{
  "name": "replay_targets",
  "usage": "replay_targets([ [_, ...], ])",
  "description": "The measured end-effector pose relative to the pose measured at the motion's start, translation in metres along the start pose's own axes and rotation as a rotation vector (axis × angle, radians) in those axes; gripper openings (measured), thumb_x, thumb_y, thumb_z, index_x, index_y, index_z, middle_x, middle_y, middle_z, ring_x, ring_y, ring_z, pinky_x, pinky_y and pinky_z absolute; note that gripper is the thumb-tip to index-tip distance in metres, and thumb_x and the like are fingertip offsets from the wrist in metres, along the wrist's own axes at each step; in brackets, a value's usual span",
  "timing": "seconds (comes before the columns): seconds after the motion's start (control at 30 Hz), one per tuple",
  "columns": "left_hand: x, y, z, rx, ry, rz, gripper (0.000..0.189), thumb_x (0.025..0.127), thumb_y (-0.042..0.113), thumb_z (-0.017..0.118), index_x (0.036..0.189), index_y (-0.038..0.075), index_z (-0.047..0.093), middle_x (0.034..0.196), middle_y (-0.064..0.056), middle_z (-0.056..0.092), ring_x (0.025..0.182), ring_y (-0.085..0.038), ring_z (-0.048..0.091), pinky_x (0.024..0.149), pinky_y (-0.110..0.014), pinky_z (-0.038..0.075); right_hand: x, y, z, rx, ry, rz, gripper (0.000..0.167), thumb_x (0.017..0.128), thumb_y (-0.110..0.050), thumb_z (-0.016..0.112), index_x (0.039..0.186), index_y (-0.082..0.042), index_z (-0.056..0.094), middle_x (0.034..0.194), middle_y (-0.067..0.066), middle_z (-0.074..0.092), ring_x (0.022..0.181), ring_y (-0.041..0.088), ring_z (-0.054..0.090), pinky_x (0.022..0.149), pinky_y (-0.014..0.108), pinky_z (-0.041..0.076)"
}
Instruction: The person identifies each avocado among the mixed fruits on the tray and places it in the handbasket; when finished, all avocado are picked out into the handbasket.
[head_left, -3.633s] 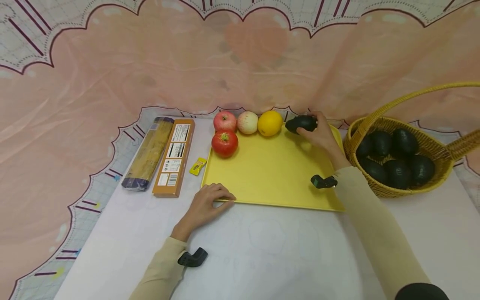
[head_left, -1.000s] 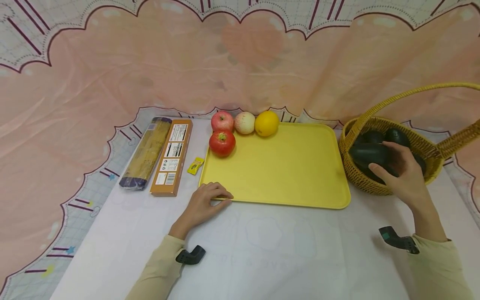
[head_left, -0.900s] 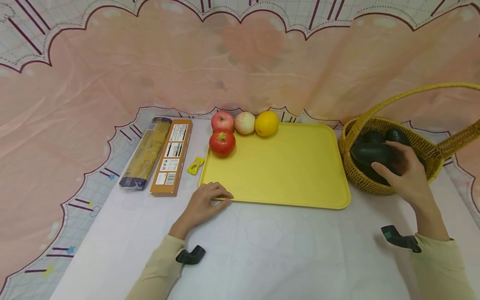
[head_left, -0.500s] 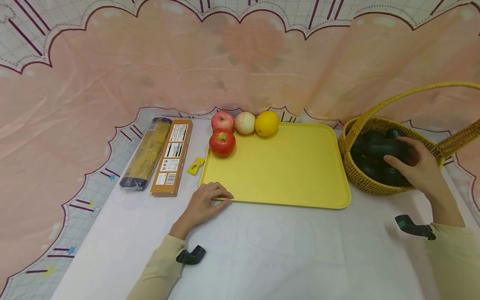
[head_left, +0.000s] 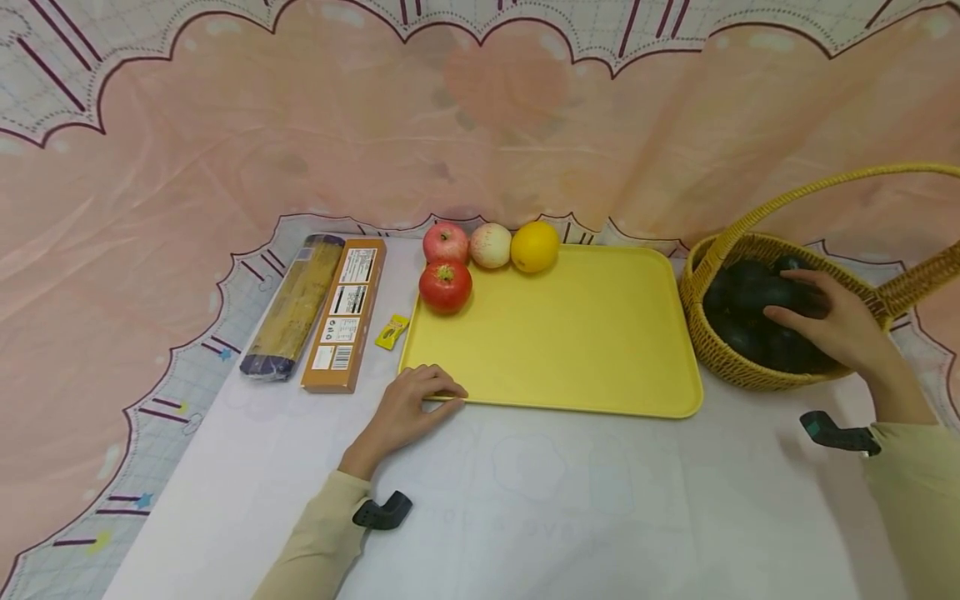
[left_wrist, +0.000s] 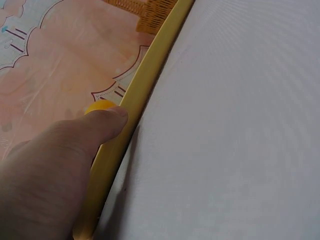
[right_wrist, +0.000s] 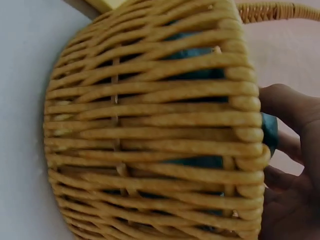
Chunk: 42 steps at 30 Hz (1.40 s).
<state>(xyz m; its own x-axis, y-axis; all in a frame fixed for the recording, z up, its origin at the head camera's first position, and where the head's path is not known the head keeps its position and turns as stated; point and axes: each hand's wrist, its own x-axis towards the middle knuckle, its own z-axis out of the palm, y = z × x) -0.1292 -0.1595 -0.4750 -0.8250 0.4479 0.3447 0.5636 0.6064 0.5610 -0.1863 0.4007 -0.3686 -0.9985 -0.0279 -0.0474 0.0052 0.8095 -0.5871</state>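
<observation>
My right hand [head_left: 843,321] grips a dark green avocado [head_left: 776,293] inside the wicker basket [head_left: 731,354], on top of several other avocados. Thumb and fingers lie on opposite sides of it. In the right wrist view the woven basket wall [right_wrist: 150,120] hides most of the fruit, and the fingers [right_wrist: 287,100] show past its rim. My left hand [head_left: 408,408] rests at the near left corner of a yellow tray [head_left: 570,350]. Its thumb [left_wrist: 107,122] lies on the tray's rim in the left wrist view.
A tomato [head_left: 446,287], a pink apple [head_left: 446,242], a pale speckled round fruit [head_left: 491,246] and an orange [head_left: 535,247] sit at the tray's far left. Left of it lie a small yellow packet [head_left: 392,332], a brown box [head_left: 343,317] and a wrapped noodle pack [head_left: 294,308]. The basket handle [head_left: 825,185] arches overhead.
My right hand took the avocado from the tray's far right corner to the basket, then moved right and down onto the others. The left hand stayed put.
</observation>
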Motion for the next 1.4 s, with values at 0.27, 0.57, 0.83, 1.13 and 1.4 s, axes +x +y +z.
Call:
replay_targets([
  [0.27,0.000,0.000,0.000,0.014,0.000,0.004,0.012,0.082,0.028,0.074,0.094,0.029,0.072,0.089,0.016,0.063,0.085,-0.001,0.055,0.075,-0.025,0.042,0.010,0.003,-0.009,-0.071,-0.076,-0.078,0.070,0.090,-0.033,0.063,0.146,-0.005,0.030,0.151,0.032,0.019,0.121,0.061,0.031,0.089,0.071,0.028],
  [0.57,-0.001,-0.001,0.001,0.010,-0.003,0.021,0.012,0.082,0.027,0.073,0.094,0.029,0.071,0.089,0.016,0.063,0.084,-0.001,0.056,0.075,-0.025,0.043,0.012,0.013,-0.004,-0.184,-0.160,-0.099,0.067,0.085,-0.036,0.068,0.137,-0.003,0.040,0.141,0.039,0.031,0.123,0.061,0.028,0.094,0.071,0.023],
  [0.83,-0.002,0.001,-0.002,0.002,-0.009,0.001,0.012,0.082,0.026,0.074,0.094,0.028,0.072,0.089,0.016,0.063,0.084,-0.002,0.054,0.074,-0.025,0.043,0.015,0.012,-0.002,-0.185,-0.154,-0.097,0.067,0.087,-0.037,0.066,0.137,0.000,0.039,0.142,0.038,0.028,0.128,0.060,0.023,0.098,0.072,0.019],
  [1.13,0.000,-0.001,-0.001,0.005,-0.008,0.001,0.012,0.082,0.027,0.074,0.094,0.028,0.072,0.089,0.015,0.063,0.084,-0.002,0.055,0.074,-0.025,0.043,0.014,0.018,0.003,-0.157,-0.105,-0.122,0.068,0.087,-0.032,0.066,0.139,0.001,0.037,0.142,0.039,0.028,0.128,0.059,0.024,0.099,0.070,0.020],
  [1.4,0.002,0.000,0.000,0.000,-0.019,-0.012,0.012,0.083,0.027,0.073,0.094,0.028,0.072,0.089,0.015,0.063,0.085,-0.002,0.055,0.075,-0.026,0.043,0.010,0.014,0.008,-0.095,-0.036,-0.106,0.066,0.090,-0.033,0.061,0.140,0.002,0.035,0.143,0.036,0.029,0.129,0.058,0.024,0.101,0.069,0.019],
])
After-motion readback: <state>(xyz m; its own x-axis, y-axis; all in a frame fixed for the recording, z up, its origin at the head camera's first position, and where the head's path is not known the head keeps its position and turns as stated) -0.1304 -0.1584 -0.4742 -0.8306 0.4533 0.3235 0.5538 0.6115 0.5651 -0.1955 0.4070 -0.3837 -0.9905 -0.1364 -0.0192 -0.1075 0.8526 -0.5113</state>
